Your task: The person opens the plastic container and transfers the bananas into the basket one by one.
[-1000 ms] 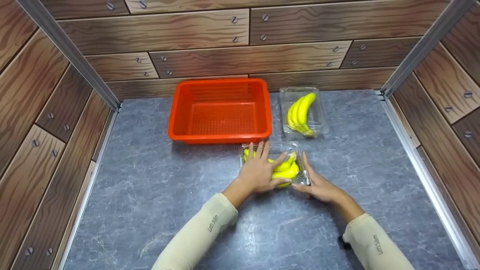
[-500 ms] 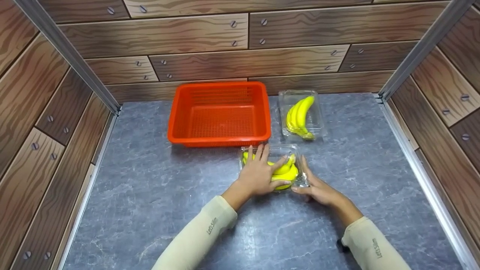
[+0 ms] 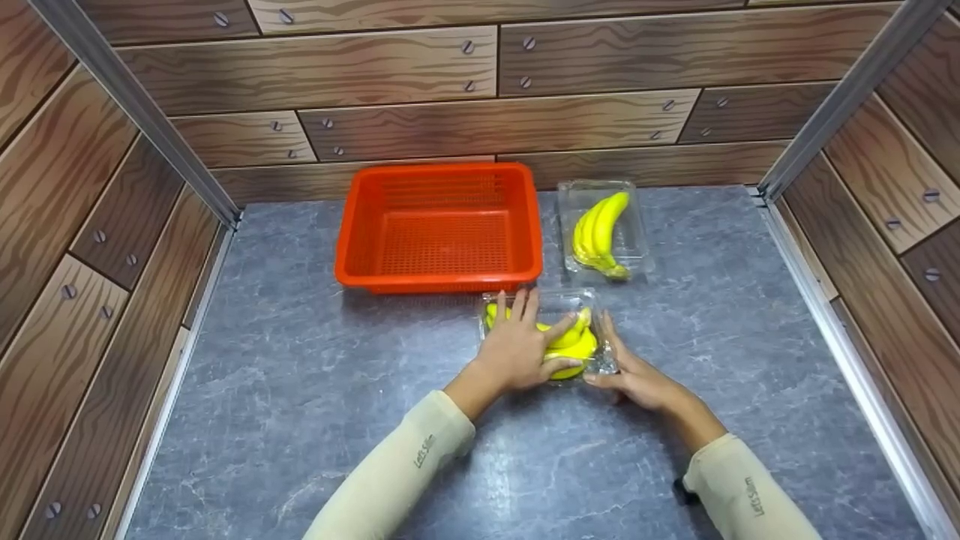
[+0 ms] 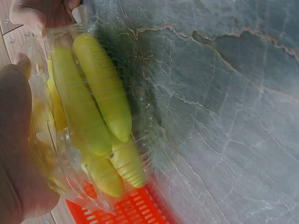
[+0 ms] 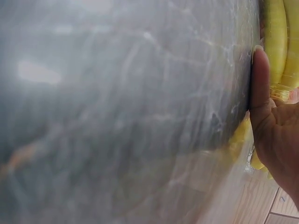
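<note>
My left hand (image 3: 514,345) lies with spread, straight fingers over the top of a clear plastic clamshell box (image 3: 555,300). Yellow bananas (image 3: 574,345) show inside the box, partly covered by that hand. At the box's right end, my right hand (image 3: 641,375) holds the corner, thumb at the near side and fingers along the end wall. The left wrist view shows the bananas (image 4: 84,102) through the ribbed clear wall. Along the box in the right wrist view runs the right thumb (image 5: 261,79); the other right fingers are mostly hidden there.
An orange-red plastic basket (image 3: 439,285), with nothing in it, stands just behind the box. To its right sits a second clear box (image 3: 634,217) with a bunch of bananas (image 3: 600,232). Wood-patterned walls (image 3: 585,60) enclose the grey marbled table (image 3: 300,375).
The whole scene shifts slightly downward in the head view between the first frame and the second. Both hands and the box otherwise keep their places.
</note>
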`<move>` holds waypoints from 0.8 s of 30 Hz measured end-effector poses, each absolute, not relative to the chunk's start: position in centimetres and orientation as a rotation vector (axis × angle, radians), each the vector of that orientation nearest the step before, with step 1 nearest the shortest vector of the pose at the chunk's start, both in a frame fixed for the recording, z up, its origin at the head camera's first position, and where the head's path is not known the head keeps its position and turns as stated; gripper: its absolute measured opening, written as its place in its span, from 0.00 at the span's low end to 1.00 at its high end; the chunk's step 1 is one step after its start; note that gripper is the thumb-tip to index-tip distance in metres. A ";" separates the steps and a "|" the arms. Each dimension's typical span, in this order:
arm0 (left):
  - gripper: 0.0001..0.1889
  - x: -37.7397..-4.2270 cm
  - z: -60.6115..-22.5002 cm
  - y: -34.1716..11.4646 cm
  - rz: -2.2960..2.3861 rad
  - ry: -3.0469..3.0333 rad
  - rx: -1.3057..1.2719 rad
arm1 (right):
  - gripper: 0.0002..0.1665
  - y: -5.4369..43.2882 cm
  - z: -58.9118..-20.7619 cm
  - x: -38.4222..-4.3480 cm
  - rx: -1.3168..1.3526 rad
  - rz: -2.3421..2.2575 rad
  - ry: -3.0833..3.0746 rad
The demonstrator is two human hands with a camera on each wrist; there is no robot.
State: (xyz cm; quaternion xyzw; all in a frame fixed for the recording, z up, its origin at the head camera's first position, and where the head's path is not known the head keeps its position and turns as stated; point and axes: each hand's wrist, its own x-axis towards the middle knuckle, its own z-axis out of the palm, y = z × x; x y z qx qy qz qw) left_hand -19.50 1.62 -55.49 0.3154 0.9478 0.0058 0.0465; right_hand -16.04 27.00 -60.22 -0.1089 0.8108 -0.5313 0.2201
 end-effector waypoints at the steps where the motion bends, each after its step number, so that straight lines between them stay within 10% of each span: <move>1: 0.41 -19.5 -55.5 1.6 0.019 2.891 0.961 | 0.71 27.0 -60.2 -16.0 -0.301 -1.458 2.248; 24: 0.41 -19.4 -55.5 1.4 0.080 2.892 0.968 | 0.72 26.9 -60.1 -15.9 -0.306 -1.439 2.261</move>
